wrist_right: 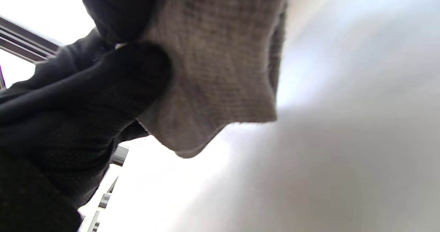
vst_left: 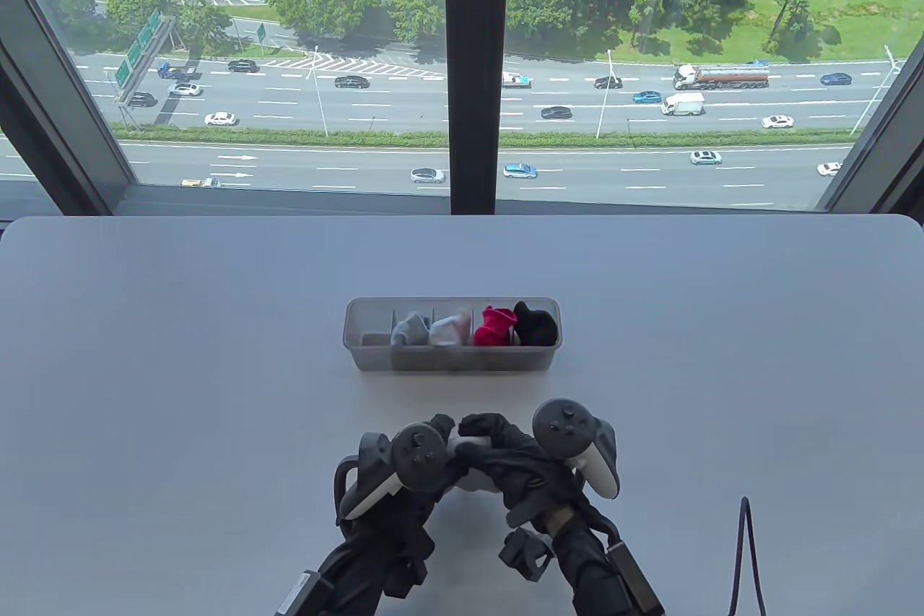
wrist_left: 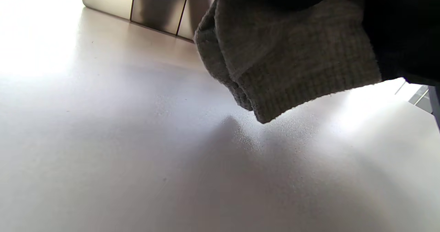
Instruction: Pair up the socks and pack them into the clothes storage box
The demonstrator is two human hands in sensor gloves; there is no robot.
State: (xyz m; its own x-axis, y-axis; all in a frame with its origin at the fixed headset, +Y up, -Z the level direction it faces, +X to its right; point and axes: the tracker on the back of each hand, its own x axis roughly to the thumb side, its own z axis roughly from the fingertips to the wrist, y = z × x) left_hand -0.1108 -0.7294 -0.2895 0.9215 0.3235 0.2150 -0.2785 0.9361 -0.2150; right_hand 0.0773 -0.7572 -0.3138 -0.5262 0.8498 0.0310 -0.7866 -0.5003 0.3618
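Both hands hold an unmarked grey sock; no writing legible.

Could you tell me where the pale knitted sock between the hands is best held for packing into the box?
Probably at the upper bunched part of the pale sock, from above with both hands; its lower edge hangs free over the table.
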